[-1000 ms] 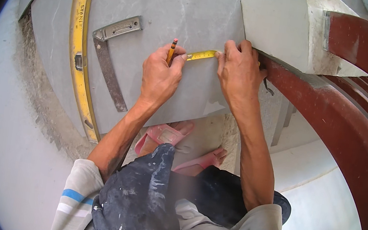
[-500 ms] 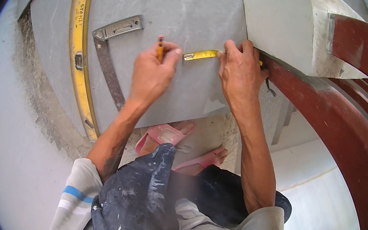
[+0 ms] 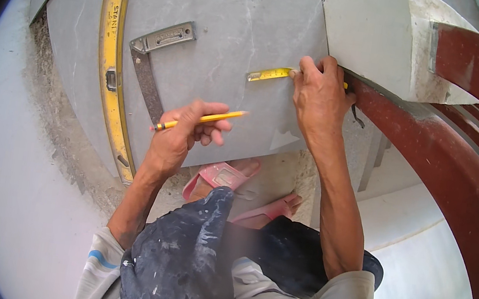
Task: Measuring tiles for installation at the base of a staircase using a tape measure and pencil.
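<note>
A yellow pencil [image 3: 214, 118] lies across the fingers of my left hand [image 3: 177, 134], its tip pointing right and slightly away from me. That hand hovers over the near part of the grey tile [image 3: 223, 0]. My right hand [image 3: 321, 103] is closed around a tape measure, whose short yellow blade [image 3: 270, 75] sticks out leftward over the tile; the fingers hide most of the rest. Left of the hands, a try square [image 3: 163, 36] rests on the tile, the lower end of its dark blade behind my left hand. Beyond it lies a long yellow spirit level [image 3: 112, 52].
A red curved rail [image 3: 436, 140] runs along the right side from a pale block [image 3: 371, 36]. Rough mortar [image 3: 66, 100] borders the tile at left. My feet in pink sandals [image 3: 223, 176] stand just below the tile's near edge.
My left hand has drawn back toward me, away from the tape blade's end. The pencil in it has turned from upright to nearly level. My right hand keeps its place on the tape measure.
</note>
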### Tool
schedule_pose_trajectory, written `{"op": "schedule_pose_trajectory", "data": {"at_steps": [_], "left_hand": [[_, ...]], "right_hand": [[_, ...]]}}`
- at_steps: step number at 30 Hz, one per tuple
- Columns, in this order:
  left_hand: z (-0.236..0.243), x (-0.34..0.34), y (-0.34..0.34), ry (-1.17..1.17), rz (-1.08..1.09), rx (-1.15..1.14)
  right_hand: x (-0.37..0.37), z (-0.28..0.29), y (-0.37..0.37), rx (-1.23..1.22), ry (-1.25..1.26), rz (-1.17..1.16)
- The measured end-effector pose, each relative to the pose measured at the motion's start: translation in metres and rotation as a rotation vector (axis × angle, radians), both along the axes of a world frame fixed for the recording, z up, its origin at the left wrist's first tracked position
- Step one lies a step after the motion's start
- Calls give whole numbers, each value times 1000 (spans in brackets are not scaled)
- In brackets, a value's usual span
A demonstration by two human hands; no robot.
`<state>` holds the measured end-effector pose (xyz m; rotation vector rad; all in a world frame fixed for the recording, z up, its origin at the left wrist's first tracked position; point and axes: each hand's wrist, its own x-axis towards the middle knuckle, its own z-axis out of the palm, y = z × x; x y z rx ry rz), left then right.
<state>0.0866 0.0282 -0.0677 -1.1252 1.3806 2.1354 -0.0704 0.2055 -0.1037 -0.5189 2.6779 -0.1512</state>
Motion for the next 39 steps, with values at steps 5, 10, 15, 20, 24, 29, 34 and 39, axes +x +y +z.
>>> {"op": "schedule_pose_trajectory", "data": {"at_steps": [5,10,15,20,24,29,34,39], "left_hand": [[-6,10,2,63,-73,-31],[-12,4,8,106,-68,-17],[-27,-13,16,332,-49,-693],[-38,-25,20,209,-58,-667],[-38,-28,19,288,-150,-771],[-35,-34,20,304,-102,-787],[-31,-39,20,277,-122,-778],[-29,-40,20,254,-132,-756]], "right_hand": [[0,1,1,-21,18,3],[-1,0,0,-2,11,3],[-2,1,-1,-2,-18,-21],[-3,4,-2,23,-30,-13],[-1,3,-1,20,-9,8],[-2,4,-1,23,5,8],[0,0,0,4,62,27],[1,2,0,-22,110,38]]}}
